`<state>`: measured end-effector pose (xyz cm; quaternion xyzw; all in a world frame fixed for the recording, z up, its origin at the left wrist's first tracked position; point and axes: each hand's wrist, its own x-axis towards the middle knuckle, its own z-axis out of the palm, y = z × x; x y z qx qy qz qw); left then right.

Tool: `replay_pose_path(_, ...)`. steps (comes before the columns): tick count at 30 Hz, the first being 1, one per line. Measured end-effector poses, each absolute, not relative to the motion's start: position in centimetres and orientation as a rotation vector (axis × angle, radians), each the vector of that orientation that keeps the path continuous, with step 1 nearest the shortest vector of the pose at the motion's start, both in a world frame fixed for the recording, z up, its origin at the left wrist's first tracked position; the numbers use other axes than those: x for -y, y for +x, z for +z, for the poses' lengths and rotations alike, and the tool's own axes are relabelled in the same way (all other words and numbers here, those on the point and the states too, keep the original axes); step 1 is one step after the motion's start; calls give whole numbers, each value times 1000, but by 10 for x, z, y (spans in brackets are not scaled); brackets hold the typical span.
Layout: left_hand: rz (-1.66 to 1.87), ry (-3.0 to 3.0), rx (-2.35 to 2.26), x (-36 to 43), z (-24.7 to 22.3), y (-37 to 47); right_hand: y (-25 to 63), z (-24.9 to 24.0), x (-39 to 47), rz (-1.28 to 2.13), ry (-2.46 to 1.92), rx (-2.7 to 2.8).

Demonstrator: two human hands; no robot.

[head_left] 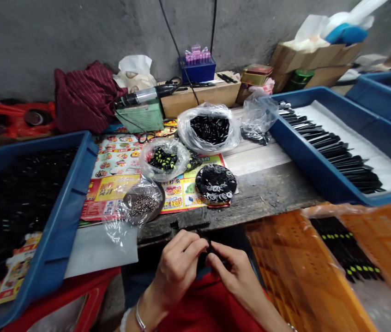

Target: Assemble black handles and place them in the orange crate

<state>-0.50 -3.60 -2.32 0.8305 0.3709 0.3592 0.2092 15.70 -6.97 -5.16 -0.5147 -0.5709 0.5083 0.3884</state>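
Note:
In front of the bench edge, my left hand (177, 263) and my right hand (236, 272) meet with fingers pinched on a small black part (209, 246). Fingers cover most of it, so its full shape is hidden. Just beyond the hands lies a dish of small metal screws or pins (143, 203), partly wrapped in clear plastic. A round pile of flat black and silvery discs (216, 183) sits to its right. Behind them stand a clear bag of black and yellow-green pieces (164, 159) and a larger bag of glossy black pieces (211, 128).
At left, a blue tray (86, 161) holds many black pieces. Another blue tray (320, 94) at right holds a row of long black parts. An orange crate (285, 258) stands by my right side. An electric screwdriver (147, 95) rests on a green box (140, 116).

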Motion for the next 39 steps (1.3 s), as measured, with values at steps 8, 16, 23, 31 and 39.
replay_pose_path(8,1004,2324,-1095,44,-28,-2,157,-58,76,1079,-1268,1609)
replay_pose_path(16,954,2393,-1092,48,-28,1,160,-60,79,917,-1258,1781)
replay_pose_path(23,949,2351,-1096,49,-26,1,160,-57,79,895,-1261,1809)
replay_pose_path(31,930,2413,-1134,49,-25,1,160,-59,81,902,-1305,1867)
replay_pose_path(39,880,2469,-1096,54,-24,4,158,-56,80,928,-1334,1875)
